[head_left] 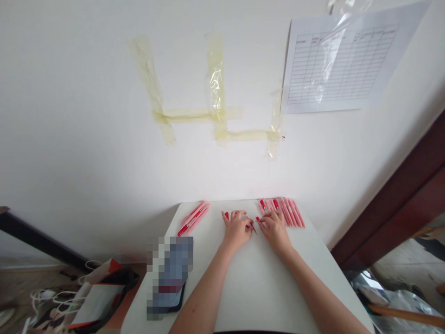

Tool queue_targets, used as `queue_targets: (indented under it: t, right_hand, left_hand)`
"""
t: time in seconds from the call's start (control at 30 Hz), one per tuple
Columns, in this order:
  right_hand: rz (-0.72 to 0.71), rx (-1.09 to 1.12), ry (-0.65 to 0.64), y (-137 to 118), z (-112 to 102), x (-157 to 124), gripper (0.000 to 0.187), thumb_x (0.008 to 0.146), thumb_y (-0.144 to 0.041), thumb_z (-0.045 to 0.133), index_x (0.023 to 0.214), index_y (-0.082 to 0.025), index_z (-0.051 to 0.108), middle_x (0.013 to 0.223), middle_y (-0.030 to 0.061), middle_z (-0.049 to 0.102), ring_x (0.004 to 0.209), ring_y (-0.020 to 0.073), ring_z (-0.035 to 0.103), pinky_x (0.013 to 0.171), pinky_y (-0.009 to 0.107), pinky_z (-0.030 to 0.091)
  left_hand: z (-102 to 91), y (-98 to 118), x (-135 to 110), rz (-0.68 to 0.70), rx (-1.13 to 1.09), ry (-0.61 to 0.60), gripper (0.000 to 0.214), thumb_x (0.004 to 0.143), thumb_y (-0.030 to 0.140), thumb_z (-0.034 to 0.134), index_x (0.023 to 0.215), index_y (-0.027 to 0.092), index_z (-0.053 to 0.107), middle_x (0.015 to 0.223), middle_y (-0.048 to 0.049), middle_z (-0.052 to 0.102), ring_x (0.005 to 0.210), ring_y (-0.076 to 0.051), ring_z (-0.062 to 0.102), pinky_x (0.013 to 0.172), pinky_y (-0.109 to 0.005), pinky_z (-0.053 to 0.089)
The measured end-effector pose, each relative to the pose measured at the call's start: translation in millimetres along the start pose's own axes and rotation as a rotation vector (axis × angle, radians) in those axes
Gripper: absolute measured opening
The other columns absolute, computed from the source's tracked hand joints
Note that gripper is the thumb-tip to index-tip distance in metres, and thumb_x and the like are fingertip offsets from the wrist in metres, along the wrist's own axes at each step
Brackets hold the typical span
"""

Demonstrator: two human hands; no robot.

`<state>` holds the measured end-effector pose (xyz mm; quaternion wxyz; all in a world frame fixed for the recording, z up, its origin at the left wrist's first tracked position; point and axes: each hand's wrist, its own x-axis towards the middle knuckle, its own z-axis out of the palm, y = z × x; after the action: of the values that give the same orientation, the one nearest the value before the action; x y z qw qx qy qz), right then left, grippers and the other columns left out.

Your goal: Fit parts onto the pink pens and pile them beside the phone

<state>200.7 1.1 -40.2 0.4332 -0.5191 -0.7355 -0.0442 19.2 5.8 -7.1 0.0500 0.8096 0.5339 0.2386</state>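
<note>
My left hand [238, 228] rests low over the far part of the table, thumb and fingers closed on a slim red pen part [253, 228] with a pointed end. Close by on the right, my right hand [275, 228] pinches a small red piece [257, 218], perhaps a pen cap; its exact kind is too small to tell. Another red cap-like piece [227, 215] shows behind my left thumb, partly hidden. Beside my right hand lies a row of pink pens [294, 213], a few with red ends. A smaller bunch of pink and red pens [193, 218] lies at the left edge.
The white table [257, 287] stands against a white wall with yellowed tape strips [216, 88] and a printed sheet [342, 69]. A blurred-out phone [170, 273] lies front left. Bags and cables [100, 292] sit on the floor at left; a dark red frame [392, 199] rises at right.
</note>
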Motion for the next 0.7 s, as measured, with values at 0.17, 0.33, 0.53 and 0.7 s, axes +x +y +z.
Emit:
queue_targets:
  t: [0.17,0.33,0.53,0.7]
  right_hand:
    - [0.009,0.02,0.008,-1.0,-3.6,1.3,0.015,0.091,-0.031,0.058,0.088,-0.022,0.07,0.096,0.0084,0.062,0.104,0.0261,0.048,0.094,0.046,0.044]
    - [0.006,0.043,0.006,-1.2,-4.8,2.4,0.019,0.093,-0.034,0.056,0.089,-0.023,0.071,0.096,0.0087,0.062,0.104,0.0262,0.049,0.093,0.046,0.045]
    - [0.011,0.072,-0.002,-2.6,-7.6,3.6,0.019,0.093,-0.034,0.055,0.089,-0.023,0.07,0.096,0.0087,0.062,0.105,0.0264,0.049,0.093,0.046,0.045]
    - [0.009,0.075,0.006,-1.6,-8.7,4.0,0.019,0.093,-0.033,0.055,0.09,-0.023,0.07,0.096,0.0084,0.061,0.103,0.0256,0.049,0.091,0.045,0.046]
  left_hand:
    - [-3.1,2.5,0.1,-0.022,0.0,-0.022,0.019,0.081,0.03,0.068,0.098,0.035,0.072,0.128,-0.003,0.059,0.127,-0.027,0.042,0.113,-0.073,-0.005]
    - [-3.8,3.1,0.2,-0.019,0.004,-0.02,0.019,0.081,0.031,0.068,0.099,0.035,0.072,0.128,-0.0022,0.059,0.127,-0.027,0.043,0.113,-0.074,-0.005]
    - [-3.9,3.1,0.1,-0.012,0.006,-0.022,0.019,0.081,0.03,0.067,0.099,0.035,0.072,0.127,-0.0027,0.059,0.126,-0.028,0.043,0.112,-0.074,-0.004]
    - [-4.9,3.2,0.2,-0.008,0.003,-0.027,0.017,0.081,0.03,0.067,0.097,0.035,0.072,0.127,-0.0026,0.059,0.126,-0.028,0.043,0.112,-0.075,-0.004]
